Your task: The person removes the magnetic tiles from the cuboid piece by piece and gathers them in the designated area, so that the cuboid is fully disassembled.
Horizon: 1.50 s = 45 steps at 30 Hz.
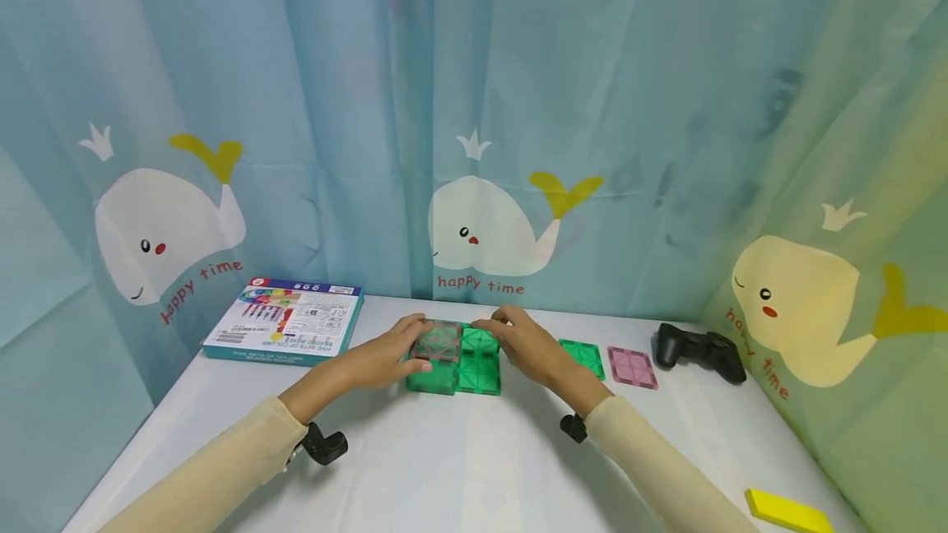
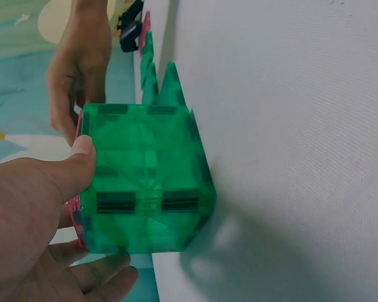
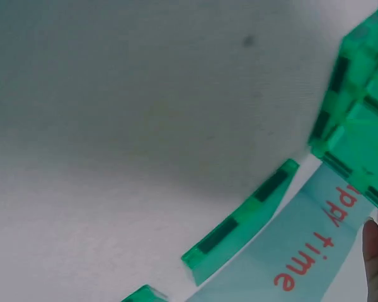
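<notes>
In the head view my left hand [image 1: 374, 359] holds a box of clear magnetic tiles by its left side, thumb at the near edge. A pink tile [image 1: 437, 342] covers its top; its walls are green [image 2: 142, 163] in the left wrist view. Green tiles [image 1: 480, 375] adjoin it on the right. My right hand [image 1: 527, 345] is at the far right corner, fingertips by a green tile [image 1: 481, 340]. One fingertip [image 3: 373, 248] shows close to the green box edge in the right wrist view; whether it touches is unclear.
Right of the hands lie a loose green tile [image 1: 583, 357], a pink tile [image 1: 632, 367] and a black game controller [image 1: 699, 350]. A boxed set [image 1: 285, 321] lies at the back left. A yellow block [image 1: 788, 510] is at front right. A whale-print curtain [image 1: 355, 146] hangs behind the table.
</notes>
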Motion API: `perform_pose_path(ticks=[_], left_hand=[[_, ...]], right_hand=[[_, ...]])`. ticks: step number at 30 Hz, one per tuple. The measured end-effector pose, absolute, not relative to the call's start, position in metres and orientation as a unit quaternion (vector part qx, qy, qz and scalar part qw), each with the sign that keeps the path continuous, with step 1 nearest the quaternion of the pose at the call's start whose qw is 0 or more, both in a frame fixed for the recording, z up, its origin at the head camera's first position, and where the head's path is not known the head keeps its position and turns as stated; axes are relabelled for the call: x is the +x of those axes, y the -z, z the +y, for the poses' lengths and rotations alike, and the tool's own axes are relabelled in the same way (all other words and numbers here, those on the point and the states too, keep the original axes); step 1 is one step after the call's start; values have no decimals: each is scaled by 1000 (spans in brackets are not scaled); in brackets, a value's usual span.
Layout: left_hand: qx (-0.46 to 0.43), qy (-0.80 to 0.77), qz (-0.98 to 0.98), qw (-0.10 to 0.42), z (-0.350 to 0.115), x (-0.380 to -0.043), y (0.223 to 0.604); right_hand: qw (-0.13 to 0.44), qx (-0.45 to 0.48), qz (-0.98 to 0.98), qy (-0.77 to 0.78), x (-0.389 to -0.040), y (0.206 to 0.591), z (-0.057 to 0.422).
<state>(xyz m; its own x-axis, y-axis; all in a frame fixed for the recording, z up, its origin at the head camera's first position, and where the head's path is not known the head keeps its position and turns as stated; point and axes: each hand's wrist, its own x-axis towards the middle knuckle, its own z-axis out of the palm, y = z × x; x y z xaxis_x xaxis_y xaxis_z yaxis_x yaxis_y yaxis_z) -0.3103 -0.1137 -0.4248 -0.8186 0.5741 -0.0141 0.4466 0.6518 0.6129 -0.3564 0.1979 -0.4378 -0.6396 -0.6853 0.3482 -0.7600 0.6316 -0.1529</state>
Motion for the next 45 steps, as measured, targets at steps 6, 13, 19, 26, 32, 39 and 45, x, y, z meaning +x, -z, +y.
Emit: perform_pose_path(ticks=[6, 13, 19, 26, 32, 39, 45], left_hand=[[278, -299, 907, 104, -112, -311, 423], [281, -305, 904, 104, -112, -311, 423], [282, -304, 904, 107, -113, -312, 424], [280, -295, 907, 106, -112, -312, 423], [281, -292, 908, 104, -111, -310, 421], [281, -292, 909, 98, -111, -309, 421], [286, -294, 907, 94, -112, -309, 422]], right_hand=[[134, 408, -895, -122, -359, 442, 202], [148, 425, -888, -101, -358, 445, 204], [176, 453, -866, -114, -355, 448, 207], [174, 440, -873, -117, -351, 449, 206], [190, 423, -877, -128, -349, 444, 207], [216, 418, -855, -219, -347, 419, 235], [133, 320, -895, -283, -326, 392, 273]])
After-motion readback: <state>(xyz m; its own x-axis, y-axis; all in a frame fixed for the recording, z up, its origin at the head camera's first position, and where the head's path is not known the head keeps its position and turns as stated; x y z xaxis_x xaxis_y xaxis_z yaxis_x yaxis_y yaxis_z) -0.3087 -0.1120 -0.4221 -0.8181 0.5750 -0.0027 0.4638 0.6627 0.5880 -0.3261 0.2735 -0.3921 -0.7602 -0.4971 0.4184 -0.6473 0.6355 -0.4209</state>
